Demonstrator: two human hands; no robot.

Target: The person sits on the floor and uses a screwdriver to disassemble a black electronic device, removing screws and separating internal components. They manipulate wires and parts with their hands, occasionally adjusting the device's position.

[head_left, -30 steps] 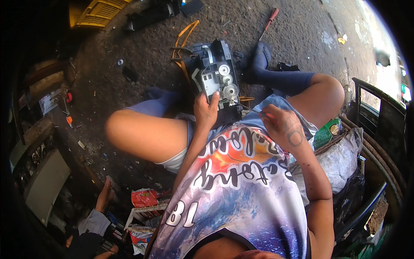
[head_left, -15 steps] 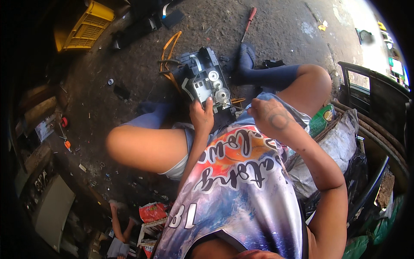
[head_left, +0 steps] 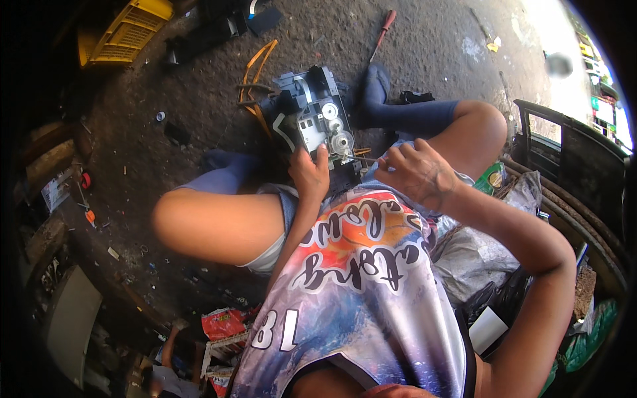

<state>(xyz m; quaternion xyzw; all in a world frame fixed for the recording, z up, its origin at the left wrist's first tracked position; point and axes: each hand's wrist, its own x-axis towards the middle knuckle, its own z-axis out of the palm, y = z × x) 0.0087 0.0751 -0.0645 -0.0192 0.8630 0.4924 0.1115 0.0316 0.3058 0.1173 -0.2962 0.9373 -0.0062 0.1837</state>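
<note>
A dismantled printer mechanism (head_left: 310, 126) with a metal plate, pale gears and a ribbon cable rests between my bent legs. My left hand (head_left: 310, 176) grips its near left edge, thumb on the plate. To its right, my right hand (head_left: 415, 171) is closed around a screwdriver (head_left: 362, 158). Only the thin shaft shows; the handle is hidden in my fist. Its tip reaches the gears (head_left: 342, 143) at the mechanism's lower right, though exact contact is too small to tell.
An orange strap loop (head_left: 255, 76) lies beyond the mechanism. A red-handled screwdriver (head_left: 385, 33) is on the dirt floor by my right foot. A yellow crate (head_left: 129, 33) stands far left. Sacks (head_left: 474, 255) and a black frame (head_left: 564, 142) crowd my right side.
My right hand has turned and its elbow has swung outward. The screwdriver shaft now shows, extending to the gears. My left hand keeps its hold on the printer mechanism.
</note>
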